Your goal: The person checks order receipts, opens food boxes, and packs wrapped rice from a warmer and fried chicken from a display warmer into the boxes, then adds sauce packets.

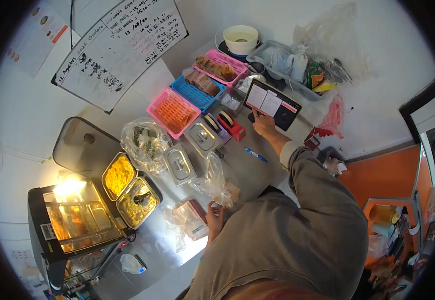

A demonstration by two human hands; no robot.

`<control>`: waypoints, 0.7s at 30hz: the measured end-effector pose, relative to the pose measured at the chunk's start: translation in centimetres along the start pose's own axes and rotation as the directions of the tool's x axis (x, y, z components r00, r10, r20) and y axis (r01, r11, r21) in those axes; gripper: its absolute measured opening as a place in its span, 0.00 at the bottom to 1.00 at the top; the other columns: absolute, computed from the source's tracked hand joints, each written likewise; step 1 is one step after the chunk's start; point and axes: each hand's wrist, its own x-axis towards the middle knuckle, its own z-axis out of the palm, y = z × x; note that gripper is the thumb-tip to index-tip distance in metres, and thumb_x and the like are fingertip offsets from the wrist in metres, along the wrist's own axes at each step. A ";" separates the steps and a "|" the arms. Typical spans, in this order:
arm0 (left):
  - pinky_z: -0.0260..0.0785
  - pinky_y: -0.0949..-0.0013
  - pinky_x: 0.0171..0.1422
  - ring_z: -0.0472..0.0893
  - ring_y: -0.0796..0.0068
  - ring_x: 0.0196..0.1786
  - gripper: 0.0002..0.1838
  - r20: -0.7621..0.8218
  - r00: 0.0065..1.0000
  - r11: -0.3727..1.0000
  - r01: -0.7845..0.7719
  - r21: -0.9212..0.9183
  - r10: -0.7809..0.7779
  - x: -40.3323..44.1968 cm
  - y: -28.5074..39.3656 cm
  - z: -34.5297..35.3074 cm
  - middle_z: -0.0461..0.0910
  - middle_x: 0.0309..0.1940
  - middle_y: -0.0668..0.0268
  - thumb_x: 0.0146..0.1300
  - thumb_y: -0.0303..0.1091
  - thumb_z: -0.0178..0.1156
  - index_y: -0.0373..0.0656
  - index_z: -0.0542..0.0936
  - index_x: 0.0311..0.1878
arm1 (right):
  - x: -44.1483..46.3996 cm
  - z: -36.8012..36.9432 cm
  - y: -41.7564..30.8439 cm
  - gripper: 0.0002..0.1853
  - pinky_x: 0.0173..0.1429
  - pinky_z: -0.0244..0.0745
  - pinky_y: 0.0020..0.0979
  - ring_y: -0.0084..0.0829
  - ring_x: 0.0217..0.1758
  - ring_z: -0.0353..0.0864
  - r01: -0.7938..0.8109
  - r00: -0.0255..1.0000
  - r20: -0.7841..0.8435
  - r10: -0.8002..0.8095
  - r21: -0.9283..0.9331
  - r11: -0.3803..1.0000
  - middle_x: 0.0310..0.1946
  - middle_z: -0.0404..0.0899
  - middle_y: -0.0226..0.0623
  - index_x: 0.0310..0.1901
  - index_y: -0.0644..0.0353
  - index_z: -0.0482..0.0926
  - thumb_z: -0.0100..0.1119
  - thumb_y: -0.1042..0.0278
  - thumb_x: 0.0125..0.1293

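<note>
1. Fingers of the left hand point(214, 220): curled at the near edge of the counter point(250, 172). Grip, if any, cannot be told. Clock hours below are taken from this hand, 12 being the top of the view.
2. Bag point(216, 185), clear plastic, at 12 o'clock, just beside the fingertips; contact uncertain. Risk: tipping or tearing, should the hand snag it while attention is on the other hand.
3. Box point(195, 226), at 9 o'clock, just beside the hand. Risk: a stray knuckle could shift it.
4. Pen point(256, 155), lying loose at 1 o'clock. Risk: rolling, if a sleeve brushes it.
5. Lids point(179, 165), at 11 to 12 o'clock, resting on the counter.
6. Pans point(156, 195), at 9 to 10 o'clock, uncovered, with yellow food point(119, 175). Risk: contamination, through exposure.
7. Right hand point(265, 125), at 1 o'clock: index outstretched, other fingers bent, nothing seen held.
8. Tablet point(272, 104), at 1 o'clock, beneath that index, propped at a tilt; fingertip contact not certain. Risk: a wrong entry from a misplaced tap, or sliding under a hard press.
</note>
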 end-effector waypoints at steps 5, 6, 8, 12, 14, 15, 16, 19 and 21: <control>0.73 0.65 0.37 0.82 0.69 0.30 0.17 0.083 0.996 0.999 0.032 0.006 -0.032 0.0 0.0 -1.2 0.82 0.25 0.58 0.63 0.41 0.65 0.36 0.79 0.45 | -2.7 -3.9 -1.9 0.29 0.44 0.78 0.48 0.50 0.37 0.84 -0.003 1.000 -0.013 0.006 0.170 0.985 0.32 0.83 0.45 0.63 0.47 0.67 0.61 0.56 0.60; 0.72 0.64 0.37 0.82 0.68 0.30 0.18 0.234 0.970 0.997 0.058 0.049 -0.067 0.1 0.2 -1.8 0.82 0.25 0.57 0.64 0.45 0.63 0.35 0.80 0.41 | -3.5 -3.4 -2.0 0.26 0.43 0.78 0.49 0.51 0.36 0.84 -0.038 0.998 -0.046 0.051 0.237 0.971 0.32 0.83 0.46 0.60 0.47 0.69 0.61 0.56 0.60; 0.72 0.61 0.38 0.83 0.65 0.30 0.25 0.513 0.846 0.986 0.080 0.148 -0.145 0.4 0.5 -2.8 0.82 0.23 0.56 0.67 0.52 0.58 0.34 0.82 0.34 | -6.2 -2.0 -1.7 0.18 0.42 0.77 0.50 0.53 0.35 0.83 -0.038 0.981 -0.163 0.106 0.372 0.927 0.30 0.82 0.46 0.52 0.47 0.73 0.61 0.56 0.61; 0.72 0.61 0.38 0.83 0.63 0.29 0.28 0.684 0.728 0.960 -0.226 0.165 0.054 1.4 4.8 -2.6 0.82 0.23 0.57 0.68 0.57 0.54 0.37 0.84 0.34 | -15.4 1.1 0.5 0.09 0.39 0.74 0.48 0.50 0.34 0.81 -0.068 0.971 -0.141 0.191 0.605 0.794 0.28 0.81 0.44 0.38 0.54 0.80 0.59 0.59 0.63; 0.72 0.63 0.38 0.83 0.66 0.29 0.25 0.730 0.663 0.965 -0.261 0.017 0.167 1.9 7.6 -1.8 0.82 0.23 0.57 0.67 0.55 0.57 0.39 0.84 0.36 | -21.4 2.9 2.2 0.10 0.34 0.73 0.41 0.45 0.28 0.80 -0.131 0.976 -0.040 0.216 0.681 0.720 0.24 0.80 0.43 0.38 0.58 0.79 0.58 0.60 0.65; 0.72 0.63 0.38 0.83 0.66 0.29 0.25 0.764 0.614 0.961 -0.276 -0.027 0.198 2.2 9.2 -1.1 0.82 0.23 0.58 0.67 0.55 0.57 0.39 0.84 0.36 | -24.6 2.8 2.9 0.11 0.36 0.73 0.42 0.45 0.31 0.81 -0.170 0.970 -0.003 0.243 0.708 0.686 0.26 0.81 0.43 0.38 0.57 0.80 0.57 0.58 0.66; 0.72 0.63 0.38 0.83 0.66 0.29 0.24 0.795 0.563 0.958 -0.278 -0.073 0.224 2.0 10.1 -0.3 0.82 0.24 0.58 0.67 0.55 0.57 0.39 0.85 0.37 | -28.1 3.1 3.6 0.12 0.38 0.74 0.44 0.44 0.34 0.82 -0.212 0.963 0.043 0.265 0.729 0.651 0.28 0.82 0.42 0.39 0.56 0.81 0.56 0.57 0.66; 0.74 0.62 0.42 0.84 0.64 0.34 0.23 0.921 0.324 0.927 -0.364 -0.089 0.215 2.0 10.7 3.3 0.84 0.29 0.58 0.67 0.54 0.57 0.41 0.85 0.40 | -37.5 5.7 5.6 0.10 0.33 0.71 0.40 0.41 0.27 0.80 -0.321 0.923 0.058 0.381 0.664 0.676 0.23 0.79 0.45 0.36 0.60 0.80 0.59 0.61 0.65; 0.75 0.59 0.46 0.85 0.60 0.39 0.22 0.963 0.199 0.874 -0.480 -0.068 0.184 1.5 12.7 5.0 0.85 0.35 0.57 0.67 0.54 0.56 0.42 0.84 0.44 | -43.2 4.4 6.1 0.09 0.32 0.71 0.37 0.36 0.24 0.78 -0.323 0.893 0.028 0.450 0.734 0.597 0.21 0.78 0.43 0.36 0.61 0.81 0.59 0.64 0.65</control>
